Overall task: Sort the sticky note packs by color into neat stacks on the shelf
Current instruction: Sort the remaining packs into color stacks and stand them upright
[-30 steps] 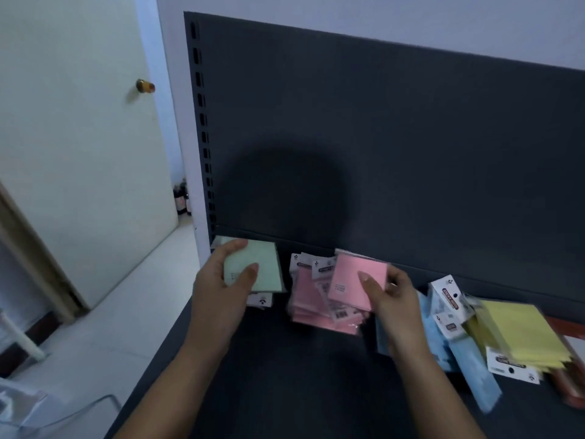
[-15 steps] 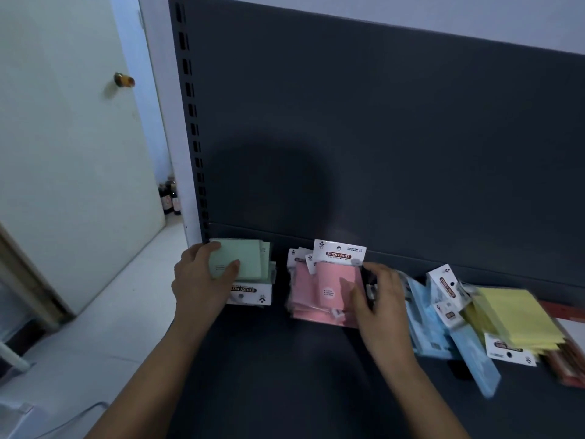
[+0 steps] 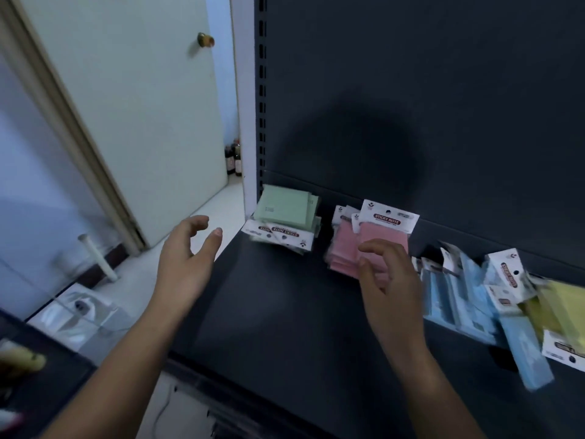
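Green stack point(image 3: 286, 210) and pink stack point(image 3: 376, 242) sit tidy at the back of the shelf point(image 3: 285, 312), left hand point(image 3: 186, 264) and right hand point(image 3: 389, 280) both empty, fingers loose, so next up is probably squaring those messy blue packs point(image 3: 456, 296) on the right.

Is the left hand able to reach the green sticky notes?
Probably yes. The left hand is open and empty, just left of the green stack, with nothing standing between them.

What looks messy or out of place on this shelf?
The blue packs on the right lie in a loose jumble, not a stack; one blue pack slants out toward the front edge of the shelf, and the yellow packs crowd against them. The green stack and pink stack look fairly neat.
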Demonstrator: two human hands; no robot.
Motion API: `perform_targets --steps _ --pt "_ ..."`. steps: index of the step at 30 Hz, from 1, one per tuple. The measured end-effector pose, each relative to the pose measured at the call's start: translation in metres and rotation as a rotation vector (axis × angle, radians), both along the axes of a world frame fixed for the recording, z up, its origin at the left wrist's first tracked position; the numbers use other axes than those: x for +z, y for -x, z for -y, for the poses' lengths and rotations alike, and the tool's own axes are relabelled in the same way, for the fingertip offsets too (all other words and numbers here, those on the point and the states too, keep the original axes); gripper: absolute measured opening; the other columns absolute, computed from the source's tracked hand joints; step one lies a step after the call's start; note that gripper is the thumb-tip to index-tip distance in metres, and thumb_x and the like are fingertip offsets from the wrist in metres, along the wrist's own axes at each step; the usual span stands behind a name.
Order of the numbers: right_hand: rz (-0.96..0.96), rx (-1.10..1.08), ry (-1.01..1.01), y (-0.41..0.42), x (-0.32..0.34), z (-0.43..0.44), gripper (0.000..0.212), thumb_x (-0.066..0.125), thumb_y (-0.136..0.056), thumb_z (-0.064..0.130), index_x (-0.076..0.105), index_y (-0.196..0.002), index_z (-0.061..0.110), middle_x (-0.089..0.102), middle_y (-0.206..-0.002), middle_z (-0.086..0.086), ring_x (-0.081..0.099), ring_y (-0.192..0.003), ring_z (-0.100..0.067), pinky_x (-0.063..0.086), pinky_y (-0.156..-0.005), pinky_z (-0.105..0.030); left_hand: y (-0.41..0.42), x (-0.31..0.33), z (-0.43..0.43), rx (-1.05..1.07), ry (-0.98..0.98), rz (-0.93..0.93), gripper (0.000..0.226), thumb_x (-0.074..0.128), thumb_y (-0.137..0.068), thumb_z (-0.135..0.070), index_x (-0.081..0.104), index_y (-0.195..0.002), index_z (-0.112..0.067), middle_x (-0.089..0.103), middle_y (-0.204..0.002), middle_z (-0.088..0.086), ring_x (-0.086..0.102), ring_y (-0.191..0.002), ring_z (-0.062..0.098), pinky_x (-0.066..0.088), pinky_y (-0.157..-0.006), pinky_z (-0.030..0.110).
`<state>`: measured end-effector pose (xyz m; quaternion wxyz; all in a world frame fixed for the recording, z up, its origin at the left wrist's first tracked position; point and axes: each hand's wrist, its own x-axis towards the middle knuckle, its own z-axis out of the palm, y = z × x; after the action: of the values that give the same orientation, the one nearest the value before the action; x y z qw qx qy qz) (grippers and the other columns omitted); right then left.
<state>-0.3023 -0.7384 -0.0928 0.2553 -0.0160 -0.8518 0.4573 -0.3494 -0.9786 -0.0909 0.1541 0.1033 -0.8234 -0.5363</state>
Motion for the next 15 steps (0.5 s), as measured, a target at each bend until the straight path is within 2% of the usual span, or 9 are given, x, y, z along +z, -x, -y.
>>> perform_targets --steps 3,5,9,12,15 --pt "-0.007 0.048 -0.015 -0.006 -0.001 0.003 0.022 0.047 -0.083 0.012 0.060 -0.097 0.022 0.055 -0.097 0.017 0.053 -0.099 -0.008 0.041 -0.085 -0.018 -0.013 -0.001 0.001 0.034 -0.015 0.023 0.023 0.054 -0.092 -0.026 0.056 -0.114 -0.019 0.057 -0.114 -0.009 0.050 -0.114 0.015 0.032 -0.085 0.023" --pt "-0.019 0.069 -0.012 -0.010 -0.003 0.002 0.023 0.048 -0.080 0.009 0.061 -0.094 0.021 0.055 -0.095 0.016 0.053 -0.097 -0.008 0.039 -0.087 -0.012 -0.018 -0.003 -0.001 0.041 -0.022 0.013 0.020 0.055 -0.092 -0.026 0.056 -0.111 -0.021 0.058 -0.113 -0.008 0.051 -0.114 0.016 0.033 -0.084 0.023" --pt "0.022 0.072 -0.050 -0.017 -0.008 -0.003 0.024 0.054 -0.084 -0.004 0.062 -0.096 0.015 0.057 -0.096 0.009 0.054 -0.099 -0.011 0.043 -0.089 -0.028 -0.020 -0.002 -0.010 0.005 -0.012 0.017 0.020 0.054 -0.092 -0.026 0.056 -0.111 -0.019 0.059 -0.116 -0.006 0.051 -0.114 0.013 0.034 -0.079 0.018" --pt "0.019 0.068 -0.063 -0.012 -0.007 -0.004 0.023 0.053 -0.084 -0.001 0.063 -0.095 0.017 0.056 -0.095 0.014 0.053 -0.097 -0.010 0.042 -0.087 -0.026 -0.014 -0.001 -0.018 -0.009 0.004 0.006 0.023 0.053 -0.093 -0.025 0.057 -0.113 -0.016 0.058 -0.116 -0.007 0.049 -0.113 0.009 0.032 -0.073 0.010" --pt "0.020 0.029 -0.057 -0.002 -0.003 0.000 0.022 0.048 -0.082 0.009 0.062 -0.094 0.020 0.055 -0.095 0.020 0.054 -0.097 -0.011 0.043 -0.084 -0.024 -0.006 -0.002 -0.021 -0.043 0.008 0.006 0.024 0.053 -0.093 -0.025 0.058 -0.114 -0.016 0.057 -0.118 -0.007 0.048 -0.111 0.008 0.032 -0.077 0.016"
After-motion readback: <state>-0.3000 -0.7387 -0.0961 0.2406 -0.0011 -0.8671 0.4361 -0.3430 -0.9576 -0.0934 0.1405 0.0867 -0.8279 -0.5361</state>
